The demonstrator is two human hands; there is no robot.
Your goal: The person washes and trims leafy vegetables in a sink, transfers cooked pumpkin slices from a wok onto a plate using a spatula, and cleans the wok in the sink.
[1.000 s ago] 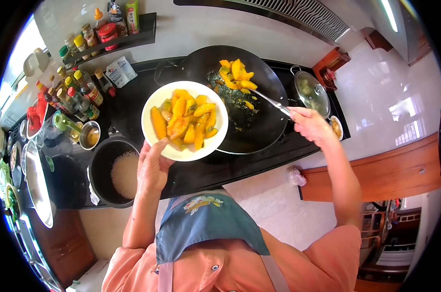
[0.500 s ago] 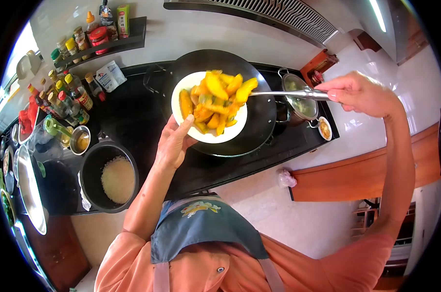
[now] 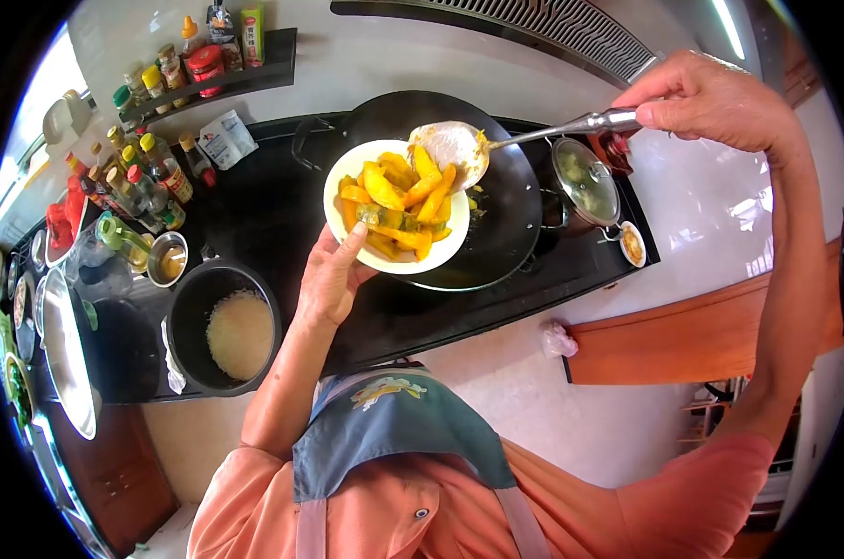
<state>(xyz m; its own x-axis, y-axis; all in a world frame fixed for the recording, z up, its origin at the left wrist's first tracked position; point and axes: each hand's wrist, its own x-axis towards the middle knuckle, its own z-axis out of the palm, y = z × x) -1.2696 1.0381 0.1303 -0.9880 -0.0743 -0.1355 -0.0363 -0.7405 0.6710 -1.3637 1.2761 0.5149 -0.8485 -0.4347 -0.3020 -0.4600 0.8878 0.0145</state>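
My left hand (image 3: 336, 272) grips a white bowl (image 3: 452, 244) by its near left rim, thumb over the edge. Yellow-orange slices, some with green skin, that look like cooked pumpkin (image 3: 399, 191) are heaped in it. My right hand (image 3: 706, 101) is closed round the handle of a metal ladle (image 3: 455, 149). The ladle's head is tipped over the bowl's far right rim, its bowl part smeared and nearly bare. Beneath both lies a dark wok (image 3: 506, 219), partly hidden by the white bowl, with small yellow bits on its surface.
Left of the wok, a black pot of rice (image 3: 240, 335) stands on the black counter (image 3: 366, 326). Several sauce bottles (image 3: 152, 182) crowd the back left, below a spice shelf (image 3: 226, 84). A glass-lidded pot (image 3: 585, 182) and a small white dish (image 3: 633, 244) are at the right.
The ladle has turned over and its slices have dropped into the white bowl. My right hand has risen and moved slightly right. My left hand still holds the bowl.
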